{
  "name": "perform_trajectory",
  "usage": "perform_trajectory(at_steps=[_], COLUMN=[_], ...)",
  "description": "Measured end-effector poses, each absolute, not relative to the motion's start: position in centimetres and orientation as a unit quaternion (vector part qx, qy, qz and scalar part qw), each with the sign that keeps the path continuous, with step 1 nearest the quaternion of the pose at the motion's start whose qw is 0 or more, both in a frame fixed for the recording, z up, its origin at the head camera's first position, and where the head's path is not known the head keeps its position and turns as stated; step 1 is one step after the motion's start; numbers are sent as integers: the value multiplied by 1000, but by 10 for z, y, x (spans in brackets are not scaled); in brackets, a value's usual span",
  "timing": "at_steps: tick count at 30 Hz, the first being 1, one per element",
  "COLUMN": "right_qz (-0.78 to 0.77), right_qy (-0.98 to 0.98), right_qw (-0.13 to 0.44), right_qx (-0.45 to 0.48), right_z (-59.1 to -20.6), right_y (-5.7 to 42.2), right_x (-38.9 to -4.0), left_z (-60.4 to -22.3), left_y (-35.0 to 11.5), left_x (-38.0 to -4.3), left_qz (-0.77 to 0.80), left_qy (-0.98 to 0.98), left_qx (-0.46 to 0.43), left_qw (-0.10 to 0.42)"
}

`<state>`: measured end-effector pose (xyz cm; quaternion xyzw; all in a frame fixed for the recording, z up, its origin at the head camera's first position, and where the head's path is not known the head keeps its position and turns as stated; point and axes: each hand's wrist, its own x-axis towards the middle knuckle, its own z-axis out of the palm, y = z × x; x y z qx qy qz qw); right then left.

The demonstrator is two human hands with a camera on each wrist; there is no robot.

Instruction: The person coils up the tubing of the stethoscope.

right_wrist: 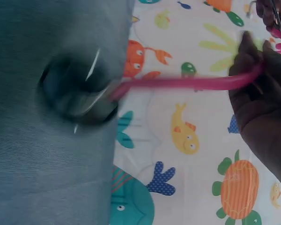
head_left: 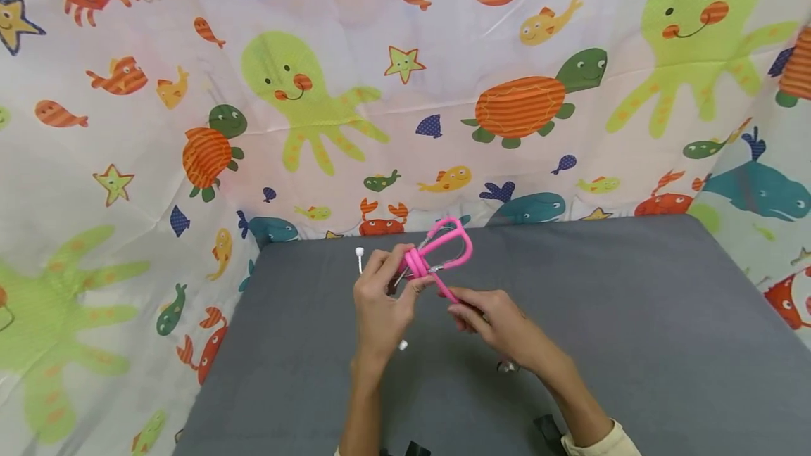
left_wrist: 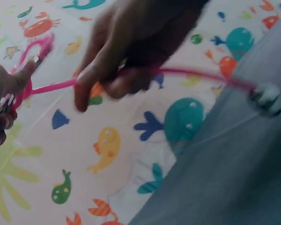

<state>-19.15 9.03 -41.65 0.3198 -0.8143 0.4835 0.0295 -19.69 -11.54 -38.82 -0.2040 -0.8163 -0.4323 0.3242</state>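
Over the grey table, my left hand (head_left: 383, 305) grips a pink stethoscope (head_left: 415, 262) where its tubing is wrapped around itself and the metal ear tubes. A bent loop of the tubing sticks out above the fingers. White ear tips show at the far side of the left hand and below it. My right hand (head_left: 494, 319) pinches the tubing just right of the wraps. From this hand the tubing (left_wrist: 192, 75) runs on to the round chest piece (right_wrist: 79, 89), which hangs free and is blurred in both wrist views. The right palm hides part of the tubing.
A grey cloth covers the table (head_left: 633, 315). Behind it and at both sides hangs a white curtain (head_left: 355, 203) printed with sea animals. Dark straps (head_left: 548, 431) show near the wrists at the bottom of the head view.
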Motion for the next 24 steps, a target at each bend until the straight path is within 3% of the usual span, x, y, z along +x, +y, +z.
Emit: perform_trajectory(at_steps=[4,9,15,24], right_qz=[460,341,201,155], right_qy=[-833,-885,-897,-880], right_qw=[36,117,243,301], right_qx=[306,295,309,333], right_z=[-420,-411,-388,-379], right_y=[92,94,96,98], right_x=[-184,-176,-179,-198], left_z=[-389,-392,-389,-385], left_y=[-116,-115,-116,-111], left_x=[-200,-198,-190,-179], left_qz=[-386,-334,-265,-126], left_qy=[-841,-866,-915,-944], left_qx=[-157,-119,-107,-243], left_qw=[345,354,284,184])
